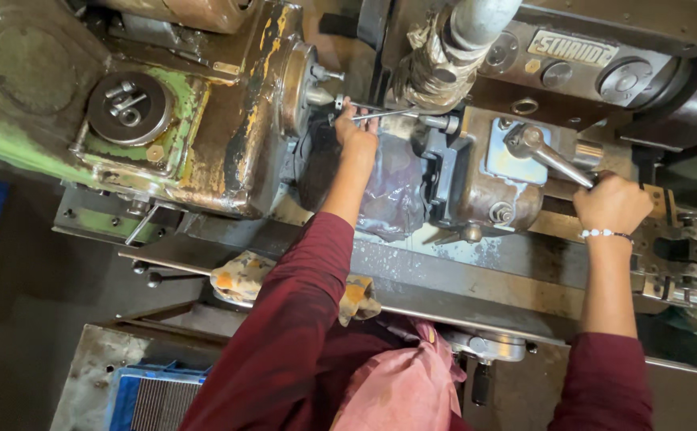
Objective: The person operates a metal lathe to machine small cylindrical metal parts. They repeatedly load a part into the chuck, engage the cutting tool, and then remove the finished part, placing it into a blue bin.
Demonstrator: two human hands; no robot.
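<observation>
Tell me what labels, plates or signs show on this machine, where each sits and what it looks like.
Nameplate: top right of the machine housing, above the lever that the right hand grips; slanted rectangle, silvery grey with raised lettering.
Small tag: upper middle-left on the rusty green housing; narrow brass-coloured strip.
No packages or screens.

right hand (612, 203) hides lever (544, 153) end | left hand (356, 132) fingertips hidden behind rod (384, 114)

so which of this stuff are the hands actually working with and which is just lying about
In use:
left hand holding a thin metal rod between the worn green headstock and the tailstock
right hand gripping the tailstock lever

Lying about:
stained rag on the machine's front rail
blue crate, lower left
pink cloth
</observation>
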